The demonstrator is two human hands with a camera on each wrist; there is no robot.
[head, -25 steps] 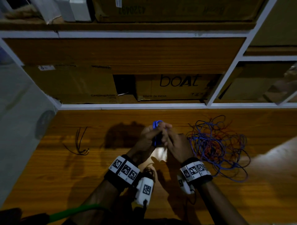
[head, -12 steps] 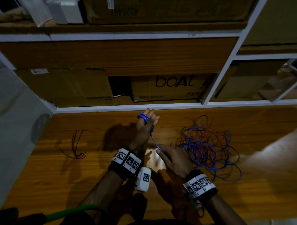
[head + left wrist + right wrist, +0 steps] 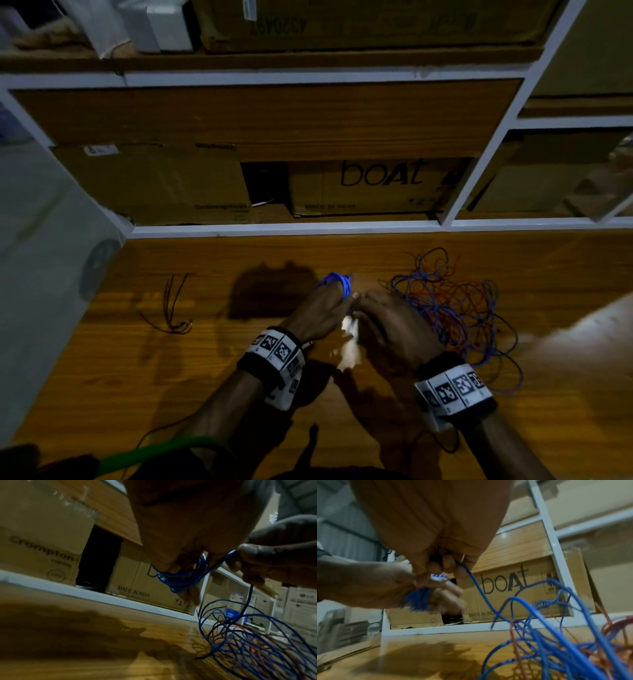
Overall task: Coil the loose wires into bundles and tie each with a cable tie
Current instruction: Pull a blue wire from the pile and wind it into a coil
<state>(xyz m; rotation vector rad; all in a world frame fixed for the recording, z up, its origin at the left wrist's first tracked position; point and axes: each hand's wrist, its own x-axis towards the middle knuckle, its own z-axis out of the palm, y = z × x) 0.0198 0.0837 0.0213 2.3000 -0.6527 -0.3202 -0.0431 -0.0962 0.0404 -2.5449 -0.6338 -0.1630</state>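
A small coil of blue wire (image 3: 337, 282) is wound round the fingers of my left hand (image 3: 325, 306), which holds it above the wooden table (image 3: 212, 370). In the left wrist view the coil (image 3: 178, 580) loops round the fingers as they point down. My right hand (image 3: 373, 305) is close against the left and pinches the free blue strand (image 3: 476, 588) that runs down to the pile. The tangled pile of blue and red wires (image 3: 452, 308) lies just right of my hands. Black cable ties (image 3: 174, 308) lie on the table to the left.
Behind the table stands a white-framed shelf (image 3: 284, 229) with cardboard boxes, one marked boAt (image 3: 380, 185). A pale wall or panel (image 3: 41, 274) closes off the left side. A green cable (image 3: 164, 448) crosses the bottom left.
Half a second ago my right hand was lower, drawing the strand away from the left. It has come back up beside the left hand, bringing the strand to the coil.
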